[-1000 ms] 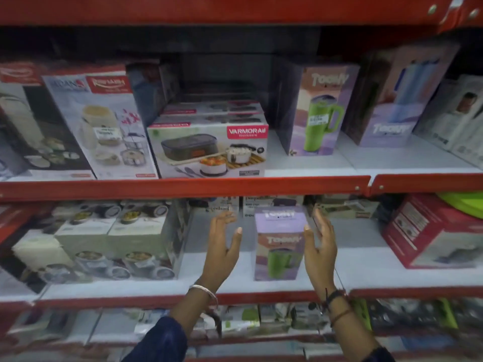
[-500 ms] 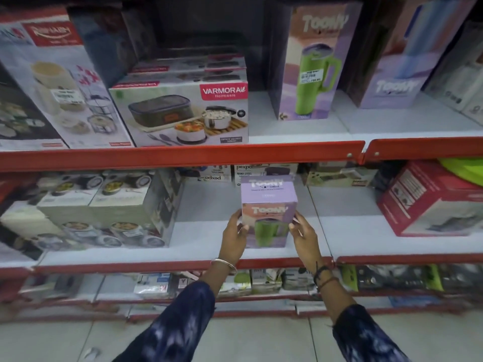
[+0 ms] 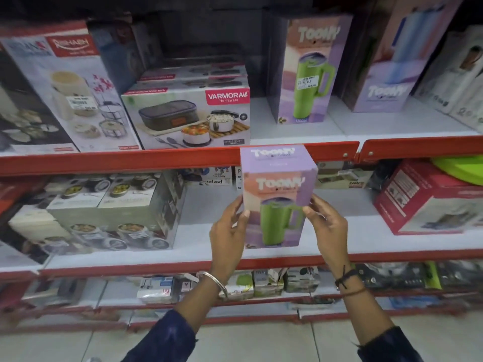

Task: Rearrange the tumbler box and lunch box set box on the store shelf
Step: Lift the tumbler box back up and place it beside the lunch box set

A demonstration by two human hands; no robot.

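In the middle of the frame, two hands hold up a small purple tumbler box [image 3: 277,197] with a green mug drawn on it. The left hand [image 3: 228,235] presses on the box's left side and the right hand [image 3: 326,224] presses on its right side, so the box is clamped between them. The box is upright, and its top covers a bit of the red shelf edge [image 3: 156,162] above it. I cannot tell if its bottom touches the white shelf [image 3: 366,239] behind it.

On the shelf above, left of the middle, sits the lunch box set box [image 3: 187,117] with a pink label. To its right, with a gap between, stands a taller tumbler box [image 3: 308,69] showing the same green mug. A red box [image 3: 423,197] sits at the right.
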